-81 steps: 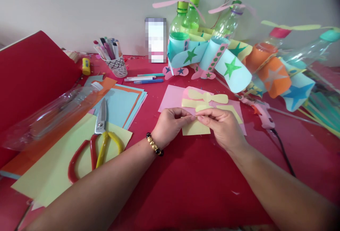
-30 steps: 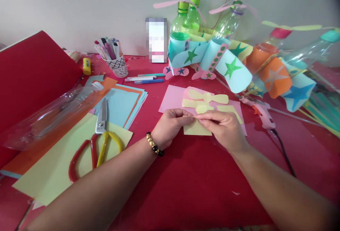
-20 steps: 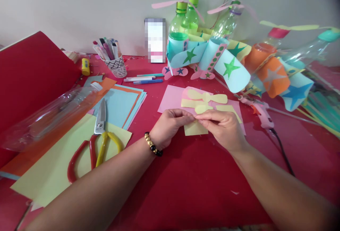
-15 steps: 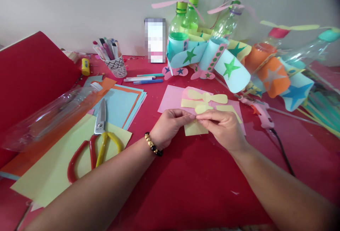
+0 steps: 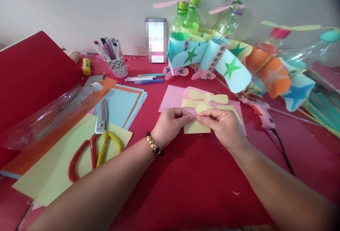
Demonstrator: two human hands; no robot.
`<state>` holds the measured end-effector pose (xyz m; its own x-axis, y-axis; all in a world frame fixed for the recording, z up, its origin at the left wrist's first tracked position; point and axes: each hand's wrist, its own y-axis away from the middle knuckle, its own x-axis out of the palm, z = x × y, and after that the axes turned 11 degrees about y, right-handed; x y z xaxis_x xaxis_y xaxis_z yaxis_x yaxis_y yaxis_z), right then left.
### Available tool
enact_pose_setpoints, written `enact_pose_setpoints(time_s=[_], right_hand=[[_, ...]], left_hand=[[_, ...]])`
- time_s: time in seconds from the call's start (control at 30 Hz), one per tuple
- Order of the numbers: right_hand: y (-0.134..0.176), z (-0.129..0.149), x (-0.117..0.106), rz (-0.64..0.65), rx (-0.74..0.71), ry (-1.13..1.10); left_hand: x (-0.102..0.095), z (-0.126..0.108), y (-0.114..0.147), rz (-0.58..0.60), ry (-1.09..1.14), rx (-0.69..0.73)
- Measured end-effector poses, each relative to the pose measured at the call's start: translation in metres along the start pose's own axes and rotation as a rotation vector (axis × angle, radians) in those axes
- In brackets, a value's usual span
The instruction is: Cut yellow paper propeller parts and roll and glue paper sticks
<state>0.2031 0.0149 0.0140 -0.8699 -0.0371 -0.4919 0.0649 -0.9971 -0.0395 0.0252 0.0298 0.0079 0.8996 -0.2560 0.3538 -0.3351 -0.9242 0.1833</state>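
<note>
- yellow paper (image 5: 197, 126), a small piece, is over the middle of the table (image 5: 172, 192); i see it between the two hands
- left hand (image 5: 174, 126): thumb and forefinger clamped on the paper's upper edge, a beaded bracelet (image 5: 153, 144) at the wrist
- right hand (image 5: 227, 126): thumb and fingertips pinching that same edge, just beside the left fingertips
- beyond the hands, toward the far edge, i find a pale propeller cut-out (image 5: 208, 97) lying over a pink sheet (image 5: 168, 100)
- toward the left edge, scissors (image 5: 101, 126) rest on a larger yellow sheet (image 5: 53, 167), near a clear bottle (image 5: 63, 112) on its side
- along the far edge: a cup (image 5: 115, 67) of pens and an upright phone (image 5: 156, 41), its screen blurred to me
- decorated bottles (image 5: 179, 45) crowd toward the far right corner
- nearer the right edge, a pink glue gun (image 5: 261, 112), its black cord (image 5: 284, 153) trailing toward the near edge
</note>
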Motion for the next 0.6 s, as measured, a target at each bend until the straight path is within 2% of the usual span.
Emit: enact_pose_setpoints(time_s=[0.17,0.6], right_hand=[[-0.0002,-0.001,-0.0006,-0.003,0.004,0.043],[-0.0018,0.0036,-0.0063,0.065,0.001,0.119]], left_hand=[[-0.0011,-0.0013,-0.0005,-0.005,-0.107,0.032],[-0.002,-0.0031,-0.0013,0.011,-0.126,0.03]])
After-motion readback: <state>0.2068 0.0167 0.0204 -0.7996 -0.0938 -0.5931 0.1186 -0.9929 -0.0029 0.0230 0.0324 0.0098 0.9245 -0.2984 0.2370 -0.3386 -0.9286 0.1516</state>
